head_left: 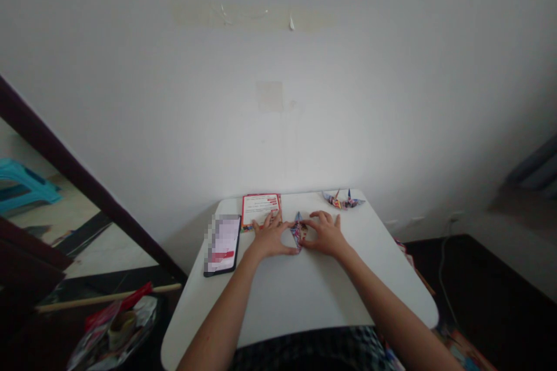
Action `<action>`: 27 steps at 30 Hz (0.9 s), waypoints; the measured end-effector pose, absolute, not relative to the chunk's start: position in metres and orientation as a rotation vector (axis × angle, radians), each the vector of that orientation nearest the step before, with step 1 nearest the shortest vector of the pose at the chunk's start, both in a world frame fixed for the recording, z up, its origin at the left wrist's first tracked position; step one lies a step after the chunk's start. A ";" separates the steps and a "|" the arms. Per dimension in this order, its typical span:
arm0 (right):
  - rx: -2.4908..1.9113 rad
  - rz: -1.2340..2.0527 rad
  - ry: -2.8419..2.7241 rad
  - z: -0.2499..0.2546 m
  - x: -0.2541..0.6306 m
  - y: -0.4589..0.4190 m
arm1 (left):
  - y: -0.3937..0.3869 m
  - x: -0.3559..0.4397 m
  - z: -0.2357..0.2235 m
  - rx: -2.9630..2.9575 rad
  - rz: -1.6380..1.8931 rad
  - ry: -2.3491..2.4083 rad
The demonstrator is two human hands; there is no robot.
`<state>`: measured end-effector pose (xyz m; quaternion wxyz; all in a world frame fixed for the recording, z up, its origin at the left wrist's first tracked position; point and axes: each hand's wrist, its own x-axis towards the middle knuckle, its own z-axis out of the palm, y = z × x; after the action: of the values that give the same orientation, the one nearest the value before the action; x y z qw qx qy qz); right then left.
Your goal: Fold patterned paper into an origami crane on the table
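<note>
At the far left, beyond the dark frame, sits a blue plastic stool (26, 185); nearer, below the left side of the table (300, 301), is a bag (126, 330) with a red piece in it, its print too blurred to read. Along the table's left edge lies a phone (226, 240), its lit screen partly pixelated; a red band shows low on the screen, its writing illegible. Just beside it, at the far edge near the far left corner, is a red-bordered card (261, 204) with lines of dark text and small red labels, all too small to make out.

The left hand (268, 239) reaches over the table, some outer fingertips over the card's near edge. Its grip is a wide curve, thumb and forefinger spread, their tips at the left side and near end of the folded paper (298, 232). This colourfully printed piece stands near the table's middle, between the two grips and held by both; its print is unreadable. The right hand (328, 236) meets its right side, thumb and forefinger bowed in a narrower grip, the other fingers raised. By the far right corner rests more folded printed paper, a paper crane shape (336, 203) with upright points, its lettering indistinct.
</note>
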<state>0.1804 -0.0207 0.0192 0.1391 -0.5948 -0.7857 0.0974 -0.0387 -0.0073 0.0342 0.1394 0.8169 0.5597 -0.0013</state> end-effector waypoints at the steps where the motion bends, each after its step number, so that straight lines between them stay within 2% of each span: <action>1: -1.719 0.290 -2.277 0.019 0.181 -0.020 | -0.006 -0.040 0.034 2.359 -0.005 1.608; 27: -1.717 0.437 -2.393 0.021 0.189 -0.018 | -0.008 -0.031 0.030 2.388 0.107 1.709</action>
<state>0.1889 -0.0181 0.0213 0.0821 -0.5747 -0.8010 0.1462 -0.0313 -0.0078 0.0301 0.1013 0.8085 0.5785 0.0363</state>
